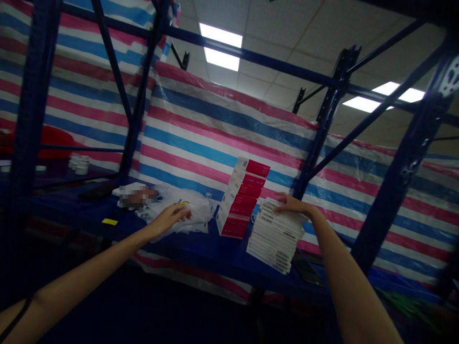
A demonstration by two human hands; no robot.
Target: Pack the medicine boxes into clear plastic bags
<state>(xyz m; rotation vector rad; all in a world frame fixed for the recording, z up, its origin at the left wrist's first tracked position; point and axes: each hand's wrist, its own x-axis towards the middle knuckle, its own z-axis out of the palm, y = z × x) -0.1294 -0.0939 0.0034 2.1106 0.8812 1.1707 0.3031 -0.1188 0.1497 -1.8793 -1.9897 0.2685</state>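
A stack of flat white boxes [274,236] with barcode labels leans on the blue table. My right hand [292,204] is at its top, thumb on the near side and fingers over the far side of the uppermost box. Beside it stands a taller pile of red-and-white boxes [240,203], apart from both hands. My left hand [172,217] is above crumpled clear plastic bags [195,210], its fingers loosely stretched and slightly blurred, with nothing visible in them. Whether its fingertips touch the bags I cannot tell.
Dark blue rack posts [324,119] and beams frame the table [201,246]. A yellow tag [109,221] lies near the front edge. A dark phone-like slab [306,270] is right of the white boxes. Small white jars [79,164] stand at far left. Striped sheeting [215,129] hangs behind.
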